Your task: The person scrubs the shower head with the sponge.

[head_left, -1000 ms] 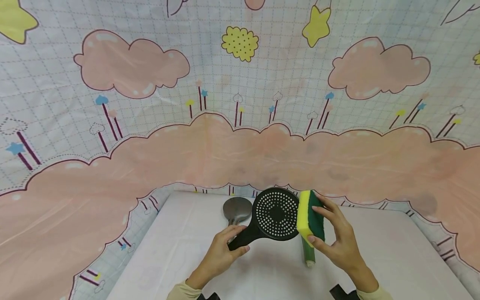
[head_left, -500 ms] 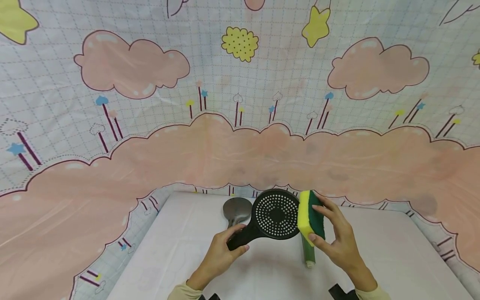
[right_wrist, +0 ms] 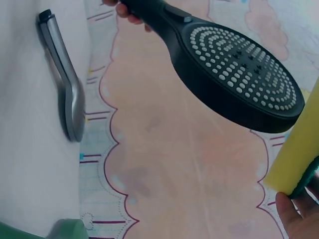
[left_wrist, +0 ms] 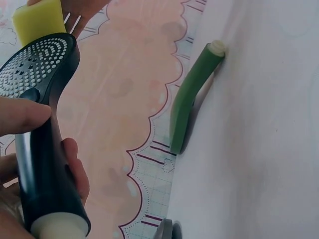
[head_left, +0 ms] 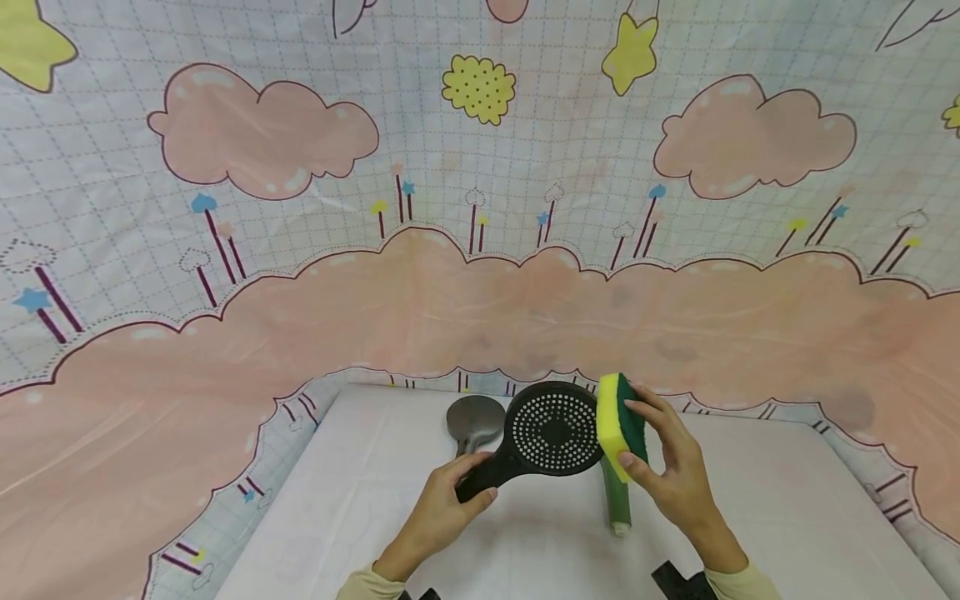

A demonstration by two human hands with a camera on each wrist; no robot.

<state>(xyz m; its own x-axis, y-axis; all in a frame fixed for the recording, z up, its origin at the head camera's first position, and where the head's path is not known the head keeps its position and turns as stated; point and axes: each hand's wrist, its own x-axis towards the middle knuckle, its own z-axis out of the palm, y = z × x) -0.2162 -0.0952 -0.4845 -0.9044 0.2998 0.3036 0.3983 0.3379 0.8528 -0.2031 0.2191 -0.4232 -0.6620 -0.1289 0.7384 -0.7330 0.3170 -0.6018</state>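
Observation:
My left hand (head_left: 442,504) grips the handle of a black shower head (head_left: 555,429), its round face of pale nozzles turned toward me above the table. A yellow sponge (head_left: 613,429) with a dark green scouring layer is pinched between the thumb and fingers of my right hand (head_left: 678,467). The sponge's yellow side lies right at the shower head's right rim. In the left wrist view, the sponge (left_wrist: 40,22) shows behind the far rim. The right wrist view has the sponge (right_wrist: 304,144) close beside the nozzle face (right_wrist: 239,64).
Behind my left hand, a grey shower head (head_left: 475,419) lies on the white table (head_left: 337,508). Below the sponge lies a green, bent, handle-like piece (head_left: 617,504) with a pale end, partly hidden. A patterned cloth (head_left: 450,308) hangs behind the table.
The sponge has shifted slightly up along the shower head's rim with my right hand. The shower head's face has dipped and tilted back a little; my left hand stays nearly in place.

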